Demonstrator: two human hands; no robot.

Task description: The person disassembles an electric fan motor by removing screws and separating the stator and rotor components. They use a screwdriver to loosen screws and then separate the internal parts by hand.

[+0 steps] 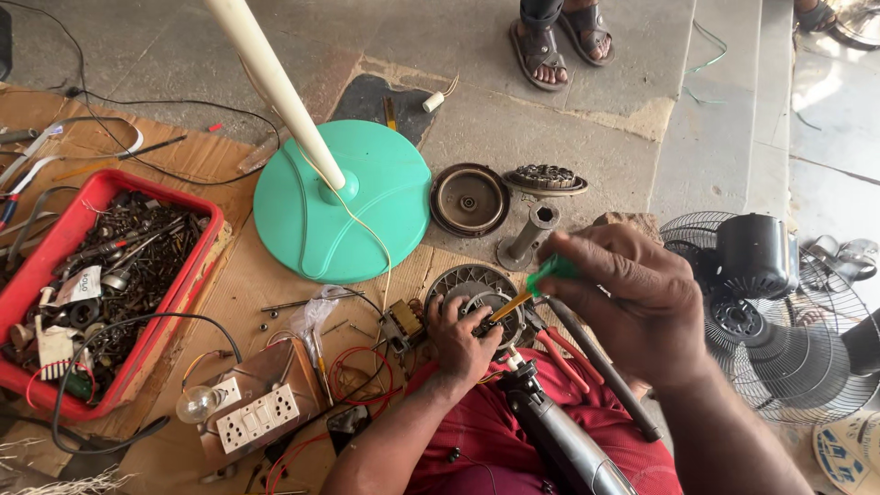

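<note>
Two hands work at the cardboard's right edge: the left hand [461, 344] grips a round grey metal motor housing [477, 298], the right hand [632, 298] clamps a green-handled screwdriver [536, 282] whose tip is hidden there. Farther left, a red plastic tray [197, 275] holds dark tangled screws and scrap, hard to distinguish.

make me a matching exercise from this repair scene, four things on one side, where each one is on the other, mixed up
Things:
1. red plastic tray of screws and metal scrap
2. round green plastic fan base
3. green-handled screwdriver
4. black wire fan guard with motor

Places:
A. held in the right hand, tip on the round metal motor part steadied by the left hand
B. far right
C. far left, on cardboard
D. centre, under the white pole

Pairs: 1-C, 2-D, 3-A, 4-B
</note>
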